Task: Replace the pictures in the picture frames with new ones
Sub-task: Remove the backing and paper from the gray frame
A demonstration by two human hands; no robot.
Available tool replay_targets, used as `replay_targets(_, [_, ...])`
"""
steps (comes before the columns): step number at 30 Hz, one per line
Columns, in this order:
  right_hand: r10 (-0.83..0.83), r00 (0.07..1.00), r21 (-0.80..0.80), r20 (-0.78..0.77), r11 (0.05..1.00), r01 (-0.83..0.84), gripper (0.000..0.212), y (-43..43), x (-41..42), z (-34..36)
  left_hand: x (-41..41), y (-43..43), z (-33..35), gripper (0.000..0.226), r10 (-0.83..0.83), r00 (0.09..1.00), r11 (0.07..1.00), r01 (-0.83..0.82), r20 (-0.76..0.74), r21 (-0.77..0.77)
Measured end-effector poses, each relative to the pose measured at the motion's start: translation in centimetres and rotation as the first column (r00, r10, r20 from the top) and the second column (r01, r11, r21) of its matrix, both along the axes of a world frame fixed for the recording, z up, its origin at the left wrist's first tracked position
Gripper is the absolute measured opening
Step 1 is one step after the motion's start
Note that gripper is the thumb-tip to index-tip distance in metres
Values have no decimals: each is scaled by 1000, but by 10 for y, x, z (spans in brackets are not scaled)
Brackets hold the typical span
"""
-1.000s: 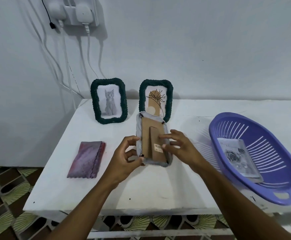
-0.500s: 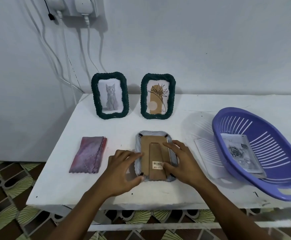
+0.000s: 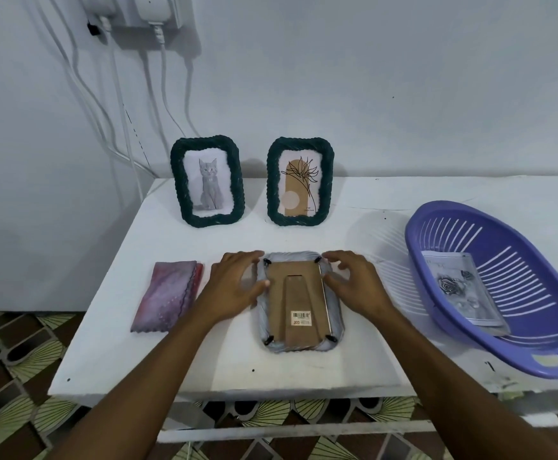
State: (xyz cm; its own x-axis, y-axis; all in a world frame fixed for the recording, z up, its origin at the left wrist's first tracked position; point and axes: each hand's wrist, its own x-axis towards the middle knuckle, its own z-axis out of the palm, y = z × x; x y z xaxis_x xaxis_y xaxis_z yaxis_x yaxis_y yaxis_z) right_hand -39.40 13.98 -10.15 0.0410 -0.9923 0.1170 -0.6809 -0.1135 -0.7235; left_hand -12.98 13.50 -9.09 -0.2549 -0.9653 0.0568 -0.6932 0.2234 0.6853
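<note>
This looks like a room in a home rather than a workplace. A plain white painted wall [image 3: 370, 78] carries a socket block crowded with white plug-in chargers [image 3: 153, 9], their cables [image 3: 163, 94] hanging loose down the wall. The tabletop [image 3: 304, 370] is a white slab set against that wall. The floor [image 3: 12, 376] below is laid in decorative tiles with green fan shapes and brown blocks. The tabletop holds household things: a dark green braided picture frame [image 3: 177, 180] with a kitten picture, a second green frame [image 3: 272, 180] with a botanical print, a folded pink cloth [image 3: 168, 293] and a purple slotted plastic basket [image 3: 519, 280].
</note>
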Motion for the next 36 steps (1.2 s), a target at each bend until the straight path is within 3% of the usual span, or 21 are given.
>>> replay_targets(5, [45,996,3,76,999,-46,30,-25,0,8,-10,-28,-7,36,90,988,995,-95,-126,-29])
replay_targets(10, [31,993,-24,111,999,-28,27,-30,0,2,-17,-31,-13,42,136,971,989,-146,-195,-34])
replay_targets(22, [-56,986,-38,155,997,63,31,-33,8,-1,-22,-37,-18,42,122,982,979,-143,-147,-144])
replay_targets(30, [-50,987,-55,154,997,59,31,-33,7,-4,-25,-41,-22,48,131,978,980,-153,-164,-129])
replay_targets(36, [-18,999,-93,40,995,22,30,-16,1,-2,-15,-22,-20,42,50,989,986,-72,-139,-153])
